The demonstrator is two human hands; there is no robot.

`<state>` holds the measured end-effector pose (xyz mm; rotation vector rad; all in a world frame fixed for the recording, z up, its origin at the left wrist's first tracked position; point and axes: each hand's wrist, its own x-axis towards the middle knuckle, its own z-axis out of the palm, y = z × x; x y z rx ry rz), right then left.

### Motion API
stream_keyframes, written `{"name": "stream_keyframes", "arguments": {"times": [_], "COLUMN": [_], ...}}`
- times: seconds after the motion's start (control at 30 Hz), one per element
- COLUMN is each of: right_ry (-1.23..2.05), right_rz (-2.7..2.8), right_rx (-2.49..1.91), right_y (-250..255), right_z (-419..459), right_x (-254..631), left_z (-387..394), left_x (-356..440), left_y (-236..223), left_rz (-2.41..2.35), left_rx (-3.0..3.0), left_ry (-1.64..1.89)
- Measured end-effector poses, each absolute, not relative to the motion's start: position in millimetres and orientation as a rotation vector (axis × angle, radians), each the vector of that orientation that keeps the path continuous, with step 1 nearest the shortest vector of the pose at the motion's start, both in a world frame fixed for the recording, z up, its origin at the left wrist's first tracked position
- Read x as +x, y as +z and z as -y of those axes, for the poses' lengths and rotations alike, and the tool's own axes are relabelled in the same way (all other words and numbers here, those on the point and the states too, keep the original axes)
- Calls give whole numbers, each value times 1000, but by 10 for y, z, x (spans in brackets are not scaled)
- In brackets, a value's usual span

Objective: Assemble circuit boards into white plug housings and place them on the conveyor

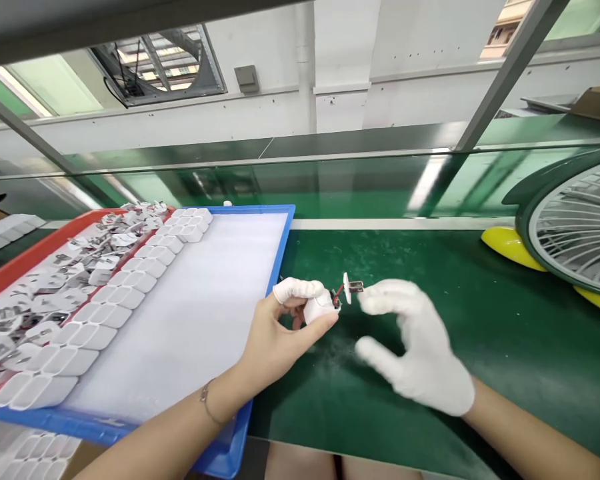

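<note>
My left hand (287,327), bare but for white finger cots, pinches a small white charger shell (318,308) between thumb and fingers over the green belt. A white plug plate with metal prongs (351,289) hangs off the shell by red and black wires. My right hand (415,343), in a white glove, has its fingertips at the prongs, the other fingers curled apart. Both hands hover just right of the blue tray.
A blue tray (280,247) with a white foam sheet holds two rows of white shells (130,280) along its left side. A red tray (10,267) heaped with loose parts lies further left. A green and yellow fan (575,233) stands at the right.
</note>
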<state>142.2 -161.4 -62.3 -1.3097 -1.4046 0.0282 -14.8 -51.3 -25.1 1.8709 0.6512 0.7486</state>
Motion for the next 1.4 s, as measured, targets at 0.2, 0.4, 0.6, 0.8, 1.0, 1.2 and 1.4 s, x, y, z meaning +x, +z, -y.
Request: {"name": "stream_keyframes", "arguments": {"times": [0.2,0.4,0.6,0.8,1.0,1.2,1.4], "right_ry": [-1,136,261,602,630,629,475], "right_rz": [1449,1525,1526,1392,1408,1408,1459], "right_rx": [-1246,-1240,-1346,-1423,-1426,-1412,-1488], "right_y": [-624,-642,-624,-605,-637,-607,-614], "right_z": [1545,1587,1573,1514,1482,1489,1498], "right_x": [1226,1344,1350,1354,1333,1317,1308], "left_z": [555,526,525,451,427,432,424], "left_x": [-115,-168,-118,-27,-29,-25,-15], "left_y": [-248,-282,-310,-335,-363,-363,-352], "left_rz": [-582,-493,-615,-672,-676,-647,-663], "left_rx": [1741,1796,1543,1057,959,926,871], "left_ry": [412,320,230,224,250,248,207]}}
